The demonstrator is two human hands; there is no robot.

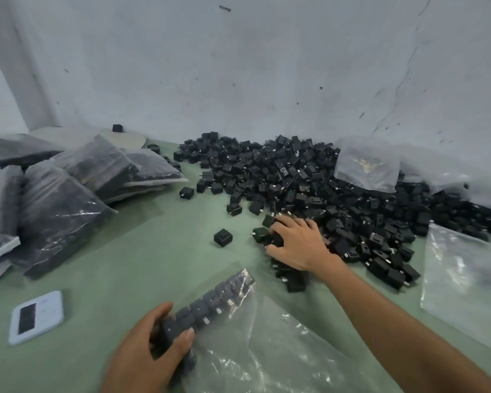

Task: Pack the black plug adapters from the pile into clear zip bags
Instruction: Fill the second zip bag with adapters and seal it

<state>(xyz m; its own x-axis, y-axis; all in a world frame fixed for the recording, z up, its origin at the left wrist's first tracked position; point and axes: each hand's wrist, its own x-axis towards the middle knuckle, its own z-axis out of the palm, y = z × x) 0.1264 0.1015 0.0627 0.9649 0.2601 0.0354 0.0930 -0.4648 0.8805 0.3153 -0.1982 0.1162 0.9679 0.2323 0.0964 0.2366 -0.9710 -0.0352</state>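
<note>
A big pile of black plug adapters (309, 180) covers the far right of the green table (142, 251). My right hand (296, 242) lies on the pile's near edge, fingers curled round several adapters. A clear zip bag (267, 344) lies in front of me with a row of adapters (216, 300) inside along its left side. My left hand (150, 353) grips the near end of that row at the bag's mouth. One loose adapter (223, 237) stands alone left of my right hand.
Several filled bags (68, 199) are stacked at the left. A small white timer (36, 316) lies near the front left. Empty clear bags (465, 282) lie at the right, another bag (366, 165) rests on the pile. A grey wall stands behind.
</note>
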